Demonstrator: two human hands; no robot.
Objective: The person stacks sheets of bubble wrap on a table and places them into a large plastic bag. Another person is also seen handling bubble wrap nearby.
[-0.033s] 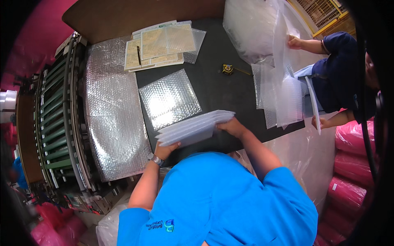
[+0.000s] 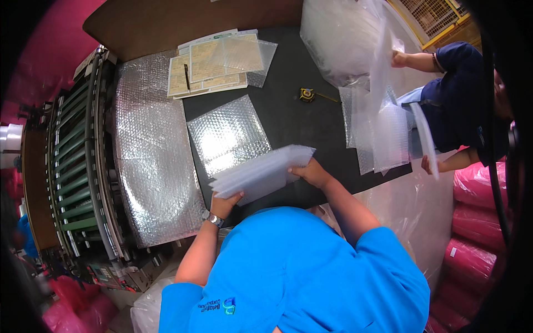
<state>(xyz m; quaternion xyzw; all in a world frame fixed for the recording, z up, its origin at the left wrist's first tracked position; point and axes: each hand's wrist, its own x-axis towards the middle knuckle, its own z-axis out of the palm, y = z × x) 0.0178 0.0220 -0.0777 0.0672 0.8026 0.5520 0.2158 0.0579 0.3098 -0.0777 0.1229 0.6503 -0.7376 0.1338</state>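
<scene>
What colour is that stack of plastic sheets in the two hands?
The stack of plastic sheets looks translucent whitish, best seen in the head view.

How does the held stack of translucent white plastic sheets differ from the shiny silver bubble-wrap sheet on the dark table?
The stack of translucent white plastic sheets is gripped by the left hand and right hand; the shiny silver bubble-wrap sheet lies flat on the dark table. The stack shows fanned layers, the silver sheet one surface. The stack looks milky, the silver sheet reflective. Both have straight edges.
</scene>
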